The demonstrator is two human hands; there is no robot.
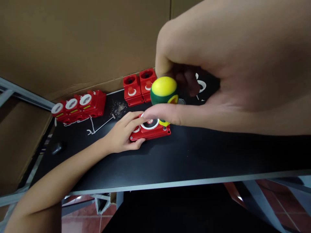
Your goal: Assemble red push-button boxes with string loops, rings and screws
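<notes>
My right hand [194,81] looms large at the right, fingers and thumb closed round a screwdriver [164,86] with a yellow and green handle. The screwdriver points down, its shaft over the right corner of a red housing [155,133]; I cannot tell whether its tip sits in a screw. This housing lies flat on the black table and has a white ring around a dark round face. Wrapped over its left end, my left hand [123,132] grips it, the thumb on the near side. My right thumb hides part of the ring.
Two red housings [133,91] stand at the back by the cardboard wall [85,42]. Several more with white rings [85,99] are grouped at the left. A thin white rod [104,125], dark debris [119,109] and a black object [57,148] lie on the table [194,158]. Another white ring [201,86] is behind my right hand.
</notes>
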